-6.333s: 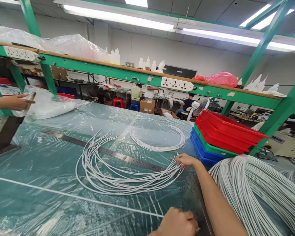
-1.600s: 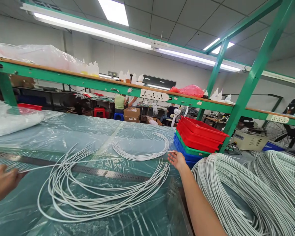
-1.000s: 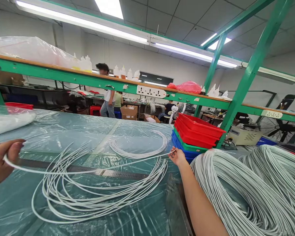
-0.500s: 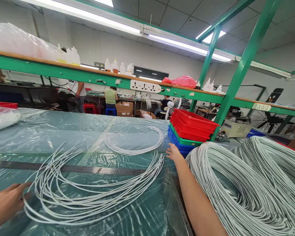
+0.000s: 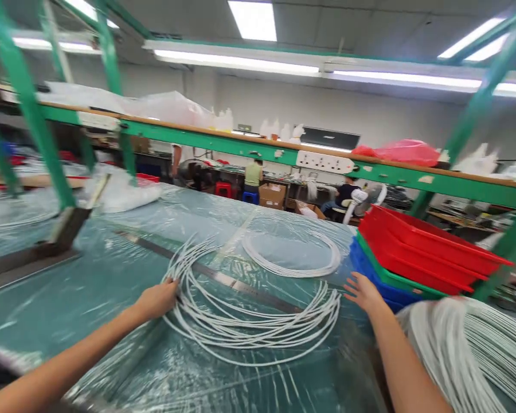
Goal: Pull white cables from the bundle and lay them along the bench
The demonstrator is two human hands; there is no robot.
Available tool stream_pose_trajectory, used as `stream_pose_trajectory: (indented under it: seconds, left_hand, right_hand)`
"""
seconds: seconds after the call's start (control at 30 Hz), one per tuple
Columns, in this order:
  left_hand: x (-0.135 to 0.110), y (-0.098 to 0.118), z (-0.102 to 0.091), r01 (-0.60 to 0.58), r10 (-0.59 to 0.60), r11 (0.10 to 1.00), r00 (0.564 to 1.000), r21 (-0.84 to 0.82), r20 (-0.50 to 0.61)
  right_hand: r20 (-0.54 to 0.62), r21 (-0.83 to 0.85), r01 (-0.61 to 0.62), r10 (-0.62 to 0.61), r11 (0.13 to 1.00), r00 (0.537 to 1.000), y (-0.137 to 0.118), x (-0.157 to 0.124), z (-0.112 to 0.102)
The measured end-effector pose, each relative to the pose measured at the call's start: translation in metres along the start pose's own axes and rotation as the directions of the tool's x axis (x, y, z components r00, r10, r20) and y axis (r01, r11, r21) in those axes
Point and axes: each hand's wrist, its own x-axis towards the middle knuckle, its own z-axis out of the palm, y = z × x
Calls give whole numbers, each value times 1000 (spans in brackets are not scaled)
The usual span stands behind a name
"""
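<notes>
A loose pile of cut white cable lengths (image 5: 249,321) lies curved on the plastic-covered table (image 5: 112,275). My left hand (image 5: 157,298) rests on the pile's left side, fingers curled against the cables. My right hand (image 5: 363,291) hovers at the pile's right end with fingers spread and nothing in it. A steel ruler (image 5: 223,279) runs across the table under the pile. A smaller neat cable ring (image 5: 292,258) lies just behind.
Stacked red, green and blue trays (image 5: 413,258) stand to the right. A big coil of white cable (image 5: 468,350) fills the near right. A green frame post (image 5: 34,120) and a white bag (image 5: 124,192) stand far left. People work at benches behind.
My left hand laid down the single cable it held and slid in onto the pile's left side. My view swung left. My right hand stayed at the pile's right end.
</notes>
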Motion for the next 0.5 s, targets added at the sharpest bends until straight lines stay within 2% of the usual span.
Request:
stream_pose_trajectory:
  seconds: [0.13,0.23,0.37,0.43,0.5]
  left_hand:
    - [-11,-4,1,34,-34,999,999,-21,3]
    - [-28,-7,-10,17,-18,1000,999,-22,-33]
    - [-59,-20,-44,13,-12,1000,993,8,-119]
    - [-77,-32,-68,11,1,999,973,49,-229]
    - [-93,-48,-91,-4,50,992,932,128,-358]
  right_hand:
    - [48,-58,-13,16,998,999,2,2,1]
    - [65,-84,-17,23,996,998,2,-6,3]
    - [6,-88,41,-41,995,999,5,-3,-3]
    - [7,-74,80,-80,994,997,10,13,-12]
    - [-41,58,27,-25,998,999,16,33,-21]
